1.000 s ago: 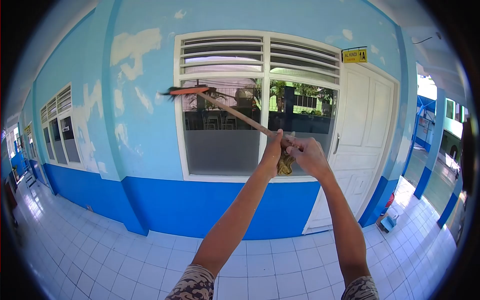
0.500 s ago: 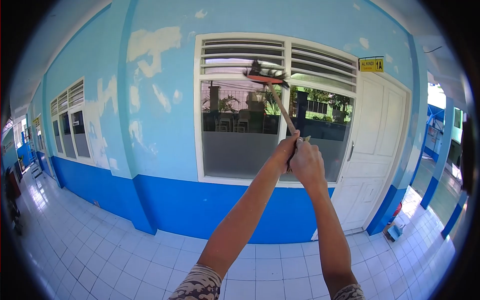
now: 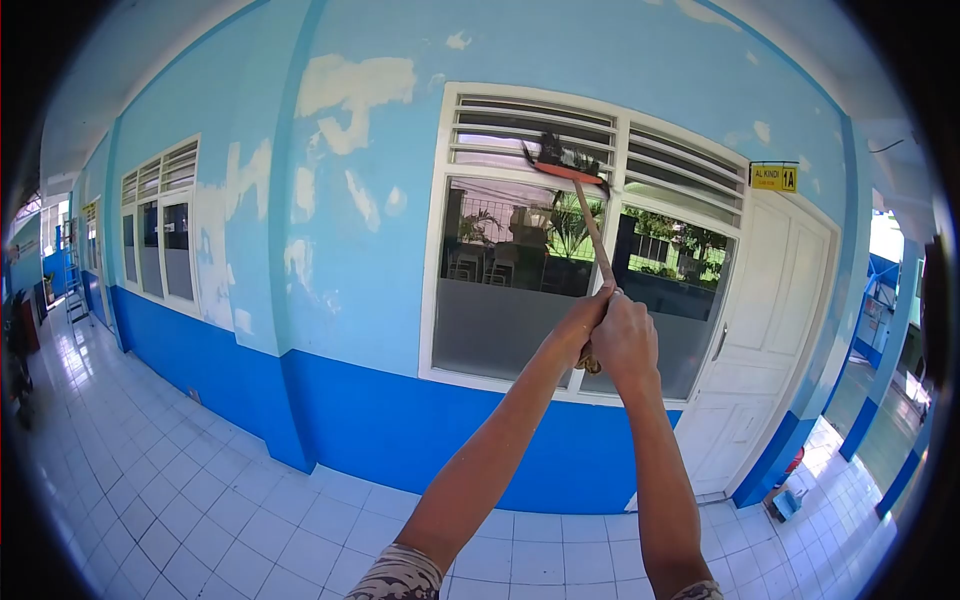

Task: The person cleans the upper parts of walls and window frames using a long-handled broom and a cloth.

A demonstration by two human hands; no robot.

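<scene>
A broom point(image 3: 572, 175) with dark bristles and a red-orange head is held up by its wooden handle, its head in front of the window's upper slats point(image 3: 535, 115). My left hand point(image 3: 582, 325) is wrapped round the handle. Just to the right, my right hand point(image 3: 626, 340) also grips the handle, touching my left. A bit of crumpled cloth-like material point(image 3: 590, 362) shows beneath my hands. Whether the bristles touch the slats I cannot tell.
The blue wall point(image 3: 340, 400) has pale patches. At the right are a white door point(image 3: 770, 320), a yellow sign point(image 3: 775, 178) and a light-blue dustpan point(image 3: 786, 505). A ladder point(image 3: 72, 280) stands far left on the tiled floor point(image 3: 220, 490).
The view has shifted, so the window and door appear further right and slightly lower. Both hands still hold the broom, whose head stays near the slats.
</scene>
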